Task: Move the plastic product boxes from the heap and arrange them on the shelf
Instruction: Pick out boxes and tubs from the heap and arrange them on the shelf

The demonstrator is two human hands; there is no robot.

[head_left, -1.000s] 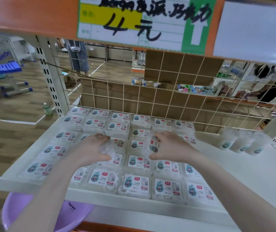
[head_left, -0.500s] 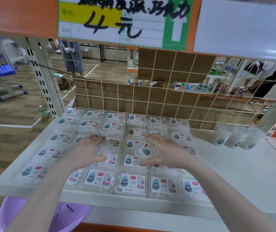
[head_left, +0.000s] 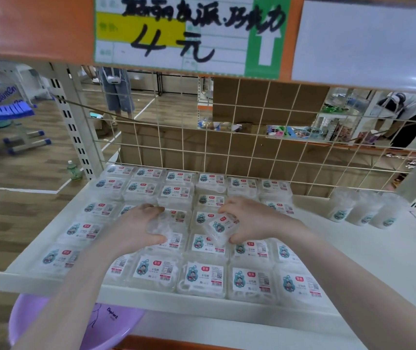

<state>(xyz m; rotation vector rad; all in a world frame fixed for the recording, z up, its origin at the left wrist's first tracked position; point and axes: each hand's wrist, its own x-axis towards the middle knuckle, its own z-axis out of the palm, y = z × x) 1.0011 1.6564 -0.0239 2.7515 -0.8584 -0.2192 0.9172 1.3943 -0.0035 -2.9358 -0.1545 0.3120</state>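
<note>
Rows of clear plastic product boxes (head_left: pixel 204 276) with white and teal labels cover the left part of the white shelf (head_left: pixel 368 263). My left hand (head_left: pixel 136 227) grips a clear box (head_left: pixel 161 228) just above the middle rows. My right hand (head_left: pixel 255 222) holds another box (head_left: pixel 221 229), tilted with its label facing me, over the rows right of centre. Both hands hover close to the laid boxes.
A wire grid (head_left: pixel 252 150) backs the shelf. Three round clear tubs (head_left: pixel 363 208) stand at the right rear. A purple basin (head_left: pixel 96 324) sits below the shelf's front edge. An upper shelf with a price sign (head_left: pixel 186 34) hangs overhead. A person (head_left: pixel 117 92) stands behind.
Both hands have drawn slightly back toward me, each with a box. The box in my right hand has tilted up so that its label shows.
</note>
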